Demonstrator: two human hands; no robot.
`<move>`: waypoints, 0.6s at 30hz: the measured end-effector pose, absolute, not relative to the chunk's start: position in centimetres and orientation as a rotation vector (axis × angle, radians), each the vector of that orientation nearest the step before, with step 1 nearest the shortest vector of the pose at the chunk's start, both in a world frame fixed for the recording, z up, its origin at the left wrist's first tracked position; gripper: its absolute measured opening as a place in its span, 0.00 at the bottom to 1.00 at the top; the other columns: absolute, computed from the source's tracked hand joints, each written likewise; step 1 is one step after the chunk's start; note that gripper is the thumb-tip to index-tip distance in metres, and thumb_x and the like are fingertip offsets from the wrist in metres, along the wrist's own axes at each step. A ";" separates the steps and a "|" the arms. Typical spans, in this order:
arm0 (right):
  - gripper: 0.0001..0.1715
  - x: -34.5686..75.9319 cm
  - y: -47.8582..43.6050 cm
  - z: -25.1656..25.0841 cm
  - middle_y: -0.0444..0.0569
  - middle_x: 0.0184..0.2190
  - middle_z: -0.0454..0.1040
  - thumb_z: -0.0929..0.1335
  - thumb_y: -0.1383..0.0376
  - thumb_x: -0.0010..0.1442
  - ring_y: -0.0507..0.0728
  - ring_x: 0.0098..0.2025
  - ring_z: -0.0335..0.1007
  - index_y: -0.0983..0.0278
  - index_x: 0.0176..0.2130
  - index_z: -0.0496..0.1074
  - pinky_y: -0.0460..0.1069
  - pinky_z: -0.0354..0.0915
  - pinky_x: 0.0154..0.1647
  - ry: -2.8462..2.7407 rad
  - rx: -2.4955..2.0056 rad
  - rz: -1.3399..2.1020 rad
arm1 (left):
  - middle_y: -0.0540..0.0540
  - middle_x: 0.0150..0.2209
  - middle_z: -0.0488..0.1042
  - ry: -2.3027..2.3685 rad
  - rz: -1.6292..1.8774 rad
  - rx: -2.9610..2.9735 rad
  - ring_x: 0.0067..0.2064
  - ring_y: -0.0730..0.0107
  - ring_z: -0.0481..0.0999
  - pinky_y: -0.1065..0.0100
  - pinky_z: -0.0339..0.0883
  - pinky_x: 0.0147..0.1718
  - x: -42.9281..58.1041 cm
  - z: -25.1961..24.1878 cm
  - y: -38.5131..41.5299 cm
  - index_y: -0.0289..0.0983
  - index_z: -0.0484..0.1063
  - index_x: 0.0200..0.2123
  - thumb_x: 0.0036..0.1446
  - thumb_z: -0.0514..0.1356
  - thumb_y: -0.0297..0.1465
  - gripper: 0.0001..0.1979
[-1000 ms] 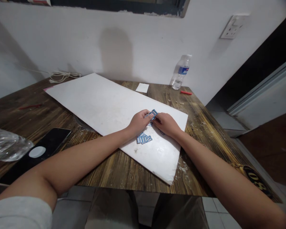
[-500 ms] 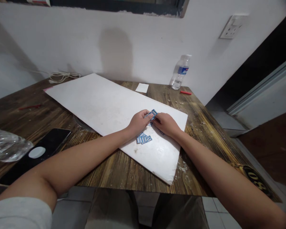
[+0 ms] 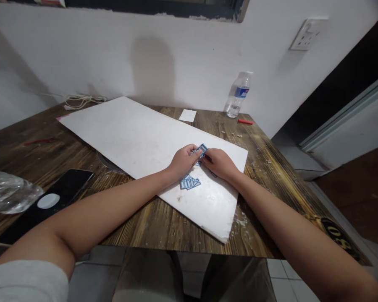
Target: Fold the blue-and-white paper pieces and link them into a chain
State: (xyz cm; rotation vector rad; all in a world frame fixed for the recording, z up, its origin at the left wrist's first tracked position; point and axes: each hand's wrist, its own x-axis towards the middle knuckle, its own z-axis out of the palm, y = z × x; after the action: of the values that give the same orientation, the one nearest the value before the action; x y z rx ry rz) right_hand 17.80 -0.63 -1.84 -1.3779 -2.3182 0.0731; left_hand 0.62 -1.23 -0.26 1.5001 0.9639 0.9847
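A small blue-and-white piece [image 3: 203, 147] is pinched between the thumb and fingers of my left hand [image 3: 185, 160], over a white board [image 3: 138, 138]. The closed fingers of my right hand [image 3: 219, 162] touch the same piece from the right; whether they hold a separate one is hidden. Several similar blue-edged pieces [image 3: 190, 182] lie overlapping on the board, just below my left hand. Another such piece shows partly under my right hand.
The board lies slantwise on a dark wooden table [image 3: 151, 235]. Behind it are a white paper square [image 3: 187, 115], an upright water bottle [image 3: 238, 95] and a red stick [image 3: 245, 122]. At left are a black phone-like slab [image 3: 72, 184], a lying bottle [image 3: 11, 191] and a cable [image 3: 82, 100].
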 end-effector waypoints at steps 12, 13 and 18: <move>0.10 17.7 -0.6 -1.7 0.51 0.33 0.77 0.64 0.63 0.64 0.56 0.34 0.67 0.64 0.37 0.73 0.49 0.52 0.35 -2.342 -1.397 0.063 | 0.57 0.17 0.58 0.946 0.990 1.488 0.18 0.82 0.55 0.72 0.45 0.19 0.6 -0.7 -1.1 0.37 0.63 0.29 0.61 0.57 0.37 0.12; 0.10 17.7 -0.6 -1.8 0.51 0.33 0.77 0.63 0.63 0.65 0.56 0.34 0.67 0.64 0.37 0.73 0.49 0.52 0.35 -2.343 -1.398 0.061 | 0.57 0.17 0.58 0.948 0.989 1.486 0.18 0.82 0.55 0.72 0.44 0.19 0.6 -0.7 -1.0 0.37 0.63 0.29 0.61 0.57 0.37 0.12; 0.10 17.7 -0.6 -1.8 0.50 0.32 0.76 0.63 0.63 0.65 0.56 0.33 0.66 0.64 0.36 0.72 0.49 0.52 0.35 -2.338 -1.432 0.058 | 0.57 0.17 0.59 0.938 0.989 1.483 0.17 0.82 0.55 0.72 0.45 0.19 0.7 -0.7 -0.9 0.37 0.64 0.30 0.62 0.57 0.37 0.11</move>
State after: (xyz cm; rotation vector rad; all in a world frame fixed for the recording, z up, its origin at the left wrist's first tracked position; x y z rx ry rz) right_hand 17.69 -0.62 -1.75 -1.4316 -2.3384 0.0583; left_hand 0.69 -0.92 -0.73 1.4828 0.9382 0.9890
